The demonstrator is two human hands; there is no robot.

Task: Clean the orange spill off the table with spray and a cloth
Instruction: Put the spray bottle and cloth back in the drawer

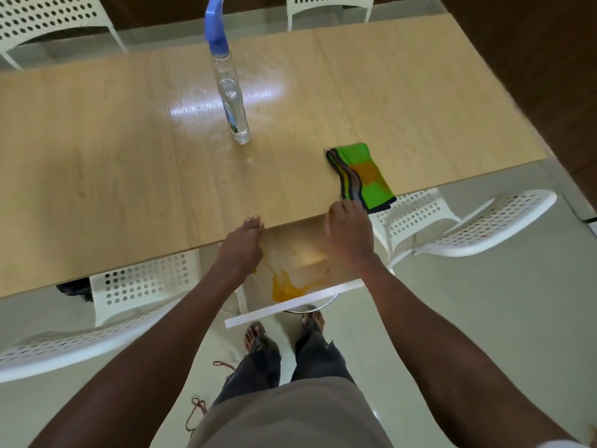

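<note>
An orange spill lies wet on a pale lower board that sticks out below the wooden table's near edge. A folded green cloth with dark borders and an orange-brown stain lies on the table near its front edge. The clear spray bottle with a blue trigger head stands upright mid-table. My right hand is above the board with its fingers curled onto the cloth's near corner. My left hand hooks its fingertips over the table edge, left of the spill.
White perforated chairs stand at the front left, at the right and behind the table. The board's white front edge is close to my legs. A thin cord lies on the pale tiled floor.
</note>
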